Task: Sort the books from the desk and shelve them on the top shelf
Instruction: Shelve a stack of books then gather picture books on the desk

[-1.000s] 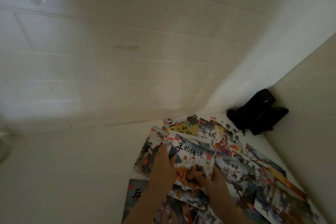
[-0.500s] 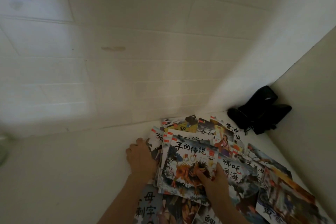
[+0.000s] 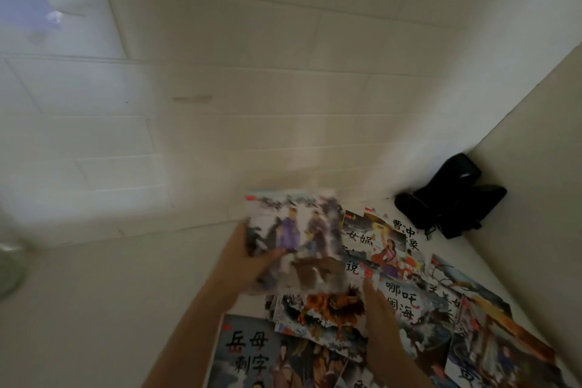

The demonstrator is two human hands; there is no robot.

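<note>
Several thin picture books [image 3: 406, 302] with painted covers and black Chinese titles lie overlapping on the white desk [image 3: 94, 309] at the lower right. My left hand [image 3: 242, 261] grips one book [image 3: 299, 236], its cover showing figures in purple, raised and tilted above the pile and blurred by motion. The thumb lies across that cover. My right hand [image 3: 381, 324] rests with straight fingers on the book with an orange beast [image 3: 321, 312] in the pile.
A black bag-like object [image 3: 450, 201] sits in the desk's back right corner. A white tiled wall [image 3: 220, 88] rises behind the desk, and a plain panel [image 3: 535, 167] closes the right side. A pale rounded thing shows at the left edge.
My left hand went from the pile's left edge to holding a book lifted off the desk. The right hand stayed pressing on the pile.
</note>
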